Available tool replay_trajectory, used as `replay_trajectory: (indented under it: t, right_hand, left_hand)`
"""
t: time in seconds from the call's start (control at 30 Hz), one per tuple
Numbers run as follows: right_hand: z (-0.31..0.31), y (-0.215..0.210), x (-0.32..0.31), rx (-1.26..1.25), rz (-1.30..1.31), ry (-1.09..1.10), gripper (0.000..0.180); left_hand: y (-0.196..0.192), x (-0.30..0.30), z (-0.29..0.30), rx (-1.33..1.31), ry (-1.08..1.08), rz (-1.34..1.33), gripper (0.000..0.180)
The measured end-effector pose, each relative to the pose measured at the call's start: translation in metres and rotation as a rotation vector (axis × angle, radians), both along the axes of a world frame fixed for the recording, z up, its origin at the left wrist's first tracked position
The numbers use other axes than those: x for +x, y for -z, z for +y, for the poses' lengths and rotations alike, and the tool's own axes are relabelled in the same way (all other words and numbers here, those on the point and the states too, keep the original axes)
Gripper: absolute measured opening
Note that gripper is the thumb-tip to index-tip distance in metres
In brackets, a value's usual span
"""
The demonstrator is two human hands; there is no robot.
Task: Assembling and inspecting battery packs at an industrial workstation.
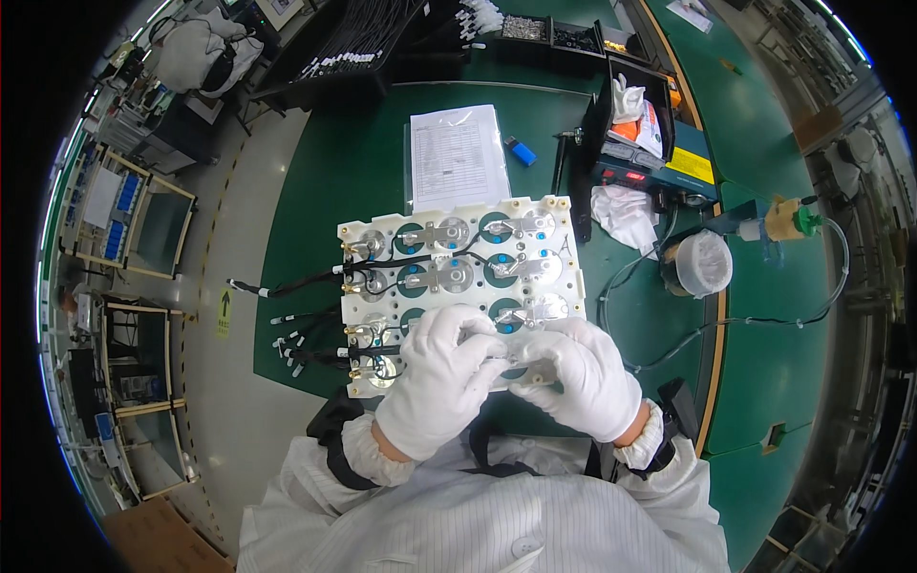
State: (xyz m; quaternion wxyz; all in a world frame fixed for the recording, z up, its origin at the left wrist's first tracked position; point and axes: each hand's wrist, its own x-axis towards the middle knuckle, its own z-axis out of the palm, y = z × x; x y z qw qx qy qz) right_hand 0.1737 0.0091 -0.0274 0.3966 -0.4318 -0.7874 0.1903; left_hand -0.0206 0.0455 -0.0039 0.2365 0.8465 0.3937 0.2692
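A white plastic panel (482,298) lies on the green bench in front of me, fitted with rows of round metal discs and flat metal tabs with blue dots. Black sleeved cables (315,280) run across it and out past its left edge, ending in small white-tipped plugs. Both my hands wear white gloves. My left hand (444,377) bends over the panel's near edge, fingers pinched together. Facing it, my right hand (580,372) has its thumb and fingers curled at the same spot. Whatever sits between the fingertips is hidden by the gloves.
Behind the panel lie a printed sheet (457,158) in a clear sleeve and a small blue object (521,151). Black bins of cables (344,57) and small parts stand at the back. To the right are a white cloth (625,215), a clear tub (704,263) and a looping hose (726,325).
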Motion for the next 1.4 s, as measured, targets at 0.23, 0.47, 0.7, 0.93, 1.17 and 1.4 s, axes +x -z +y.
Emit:
replay_trajectory:
  t: [0.23,0.47,0.7,0.93,1.17,1.4]
  right_hand:
    - [0.004,0.005,0.004,0.034,0.09,-0.086,0.035]
    - [0.009,0.003,0.011,0.034,0.012,-0.148,0.037]
    - [0.01,0.003,0.013,0.044,-0.023,-0.191,0.039]
    - [0.012,0.008,0.013,-0.028,-0.008,-0.213,0.043]
    - [0.013,-0.004,0.011,-0.099,-0.051,-0.203,0.035]
    - [0.016,-0.019,-0.035,-0.209,-0.077,0.014,0.026]
  left_hand:
    - [-0.004,-0.002,0.003,0.009,0.127,-0.02,0.013]
    - [-0.001,-0.003,0.008,0.015,0.203,-0.034,0.015]
    - [-0.011,-0.017,0.01,-0.106,0.106,-0.047,0.025]
    - [-0.009,-0.033,0.016,0.037,0.059,0.061,0.023]
    - [-0.004,-0.033,0.018,0.088,0.075,0.129,0.022]
    - [0.005,-0.034,0.016,0.278,0.116,0.214,0.026]
